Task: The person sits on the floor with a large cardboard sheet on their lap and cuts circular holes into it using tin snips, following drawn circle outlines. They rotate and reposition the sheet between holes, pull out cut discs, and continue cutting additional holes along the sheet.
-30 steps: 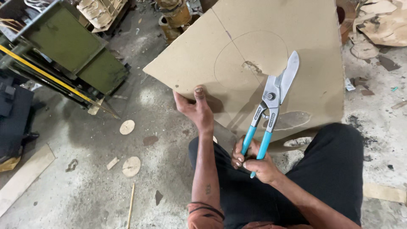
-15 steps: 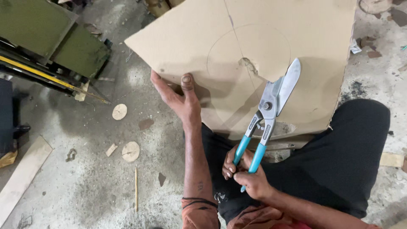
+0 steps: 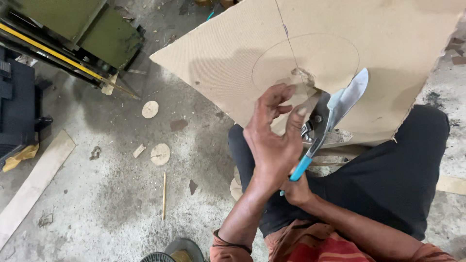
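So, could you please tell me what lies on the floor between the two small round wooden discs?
In the head view, only bare, dusty concrete floor lies between the upper disc and the lower disc; a small wood scrap sits just left of that stretch.

The left hand [image 3: 274, 138] is raised with fingers spread; the right hand [image 3: 297, 190] is clenched, mostly hidden

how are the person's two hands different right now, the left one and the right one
The left hand is raised with its fingers spread, holding nothing; the right hand is closed around the blue handles of the shears. The left hand sits in front of the cardboard sheet and covers part of the shears, while the right hand is lower, over the lap, largely hidden behind the left. Both are bare.
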The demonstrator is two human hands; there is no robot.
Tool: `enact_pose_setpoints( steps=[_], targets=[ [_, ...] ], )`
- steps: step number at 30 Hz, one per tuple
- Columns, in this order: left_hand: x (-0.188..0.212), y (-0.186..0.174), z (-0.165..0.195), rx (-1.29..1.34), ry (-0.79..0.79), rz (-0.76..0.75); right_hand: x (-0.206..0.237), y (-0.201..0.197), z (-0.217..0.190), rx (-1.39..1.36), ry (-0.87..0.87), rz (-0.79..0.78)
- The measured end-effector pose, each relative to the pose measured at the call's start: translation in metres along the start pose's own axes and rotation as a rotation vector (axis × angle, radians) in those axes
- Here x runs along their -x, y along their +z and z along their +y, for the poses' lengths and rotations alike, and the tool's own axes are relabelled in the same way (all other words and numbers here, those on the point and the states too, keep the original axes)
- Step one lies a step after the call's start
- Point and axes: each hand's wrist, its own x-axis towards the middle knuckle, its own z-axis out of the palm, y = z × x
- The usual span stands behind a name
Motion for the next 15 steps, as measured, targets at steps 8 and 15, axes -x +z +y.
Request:
enact_pose_setpoints(
  steps=[8, 15],
  targets=[
    [-0.01, 0.041, 0.011, 0.406, -0.143, 0.059, -0.018, 0.006, -0.01, -0.179, -0.073, -0.302],
    [-0.052, -0.009, 0.055, -0.723, 0.728, 0.246, -0.014, -0.014, -0.027, -0.068, -0.089, -0.343]
  ],
)
